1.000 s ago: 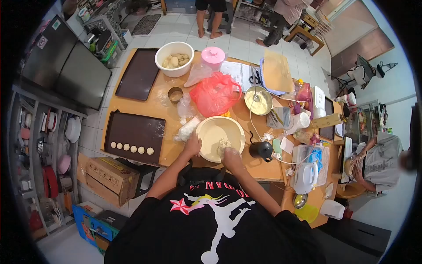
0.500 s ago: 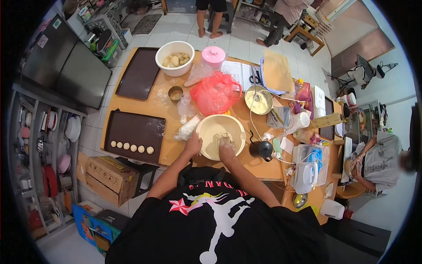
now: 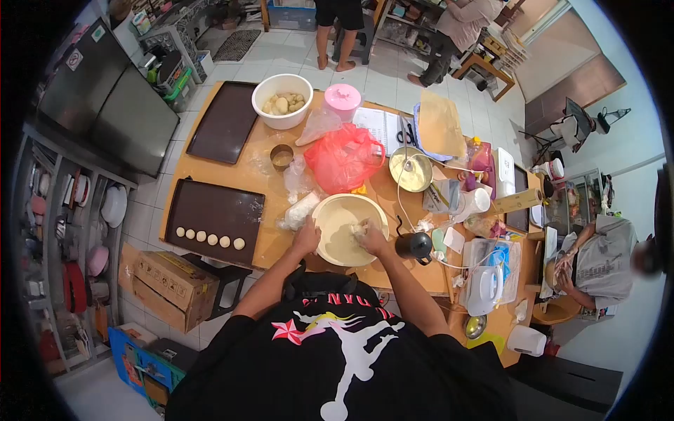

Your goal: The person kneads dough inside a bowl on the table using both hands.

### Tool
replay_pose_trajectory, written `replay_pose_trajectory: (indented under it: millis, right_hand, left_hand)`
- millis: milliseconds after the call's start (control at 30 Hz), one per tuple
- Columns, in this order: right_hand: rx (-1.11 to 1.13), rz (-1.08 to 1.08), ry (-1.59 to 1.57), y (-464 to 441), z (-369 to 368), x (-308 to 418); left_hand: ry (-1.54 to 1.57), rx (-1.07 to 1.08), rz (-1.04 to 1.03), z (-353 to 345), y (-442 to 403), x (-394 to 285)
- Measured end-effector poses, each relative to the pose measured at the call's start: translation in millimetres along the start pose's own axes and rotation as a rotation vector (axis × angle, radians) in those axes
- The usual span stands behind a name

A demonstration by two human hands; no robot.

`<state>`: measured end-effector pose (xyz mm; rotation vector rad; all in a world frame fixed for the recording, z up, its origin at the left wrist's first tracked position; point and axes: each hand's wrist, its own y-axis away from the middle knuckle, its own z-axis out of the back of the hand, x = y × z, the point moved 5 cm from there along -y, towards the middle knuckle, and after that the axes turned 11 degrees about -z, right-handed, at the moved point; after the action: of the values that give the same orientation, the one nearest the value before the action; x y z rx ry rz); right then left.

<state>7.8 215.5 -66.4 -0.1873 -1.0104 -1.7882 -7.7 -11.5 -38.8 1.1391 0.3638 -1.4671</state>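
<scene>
A cream mixing bowl (image 3: 338, 228) sits near the front edge of the wooden table. My left hand (image 3: 307, 237) grips its left rim, the fingers closed over the edge. Inside the bowl, on the right, my right hand (image 3: 373, 239) is closed on a pale lump of dough (image 3: 359, 229), which it partly hides. Just behind my left hand lies a white plastic bag (image 3: 300, 210). A dark tray (image 3: 217, 210) to the left carries a row of several small dough balls (image 3: 212, 240).
Behind the bowl sit a red plastic bag (image 3: 344, 160), a white tub of pale round pieces (image 3: 282, 119) and a pink-lidded container (image 3: 342, 100). To the right stand a dark kettle-like pot (image 3: 414, 245) and a metal bowl (image 3: 411, 170). Another person (image 3: 597, 263) works at far right.
My right hand has moved right within the bowl, taking the dough toward the right wall. My left hand stays on the rim. The view has shifted slightly.
</scene>
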Motion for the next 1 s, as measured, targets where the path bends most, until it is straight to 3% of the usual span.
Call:
replay_pose_trajectory:
  millis: [100,200,300,400,500,600,800,900,1000]
  right_hand:
    - [0.072,-0.415,-0.764,-0.6,1.6,-5.6]
    - [0.284,-0.367,-0.639,-15.6,-6.1,-16.5]
    - [-0.009,-0.145,-0.012,-7.2,11.8,-1.5]
    - [-0.550,0.259,0.423,10.3,-1.5,9.2]
    - [-0.333,0.064,0.470,44.2,33.1,57.6]
    - [-0.339,0.146,0.356,38.7,18.6,38.0]
    - [-0.129,0.121,0.500,6.1,-17.5,-2.0]
    - [0.030,0.303,0.479,26.5,0.6,30.6]
    - [-0.098,0.155,0.516,41.5,1.5,22.4]
  left_hand:
    - [-0.037,-0.013,-0.022,1.5,-0.7,0.3]
    - [-0.001,0.018,0.016,2.2,0.8,-1.7]
    - [-0.004,0.014,-0.015,-1.4,-4.3,6.4]
    - [-0.025,-0.007,-0.059,-0.8,-5.1,5.5]
    - [0.053,0.008,-0.003,2.4,-0.8,0.0]
    - [0.000,0.013,0.004,-0.7,-4.2,5.8]
    - [-0.016,0.002,0.028,-1.7,-3.9,4.7]
    - [-0.065,-0.044,-0.016,-11.6,-11.2,24.4]
    - [-0.307,-0.124,-0.190,-13.1,-18.2,29.9]
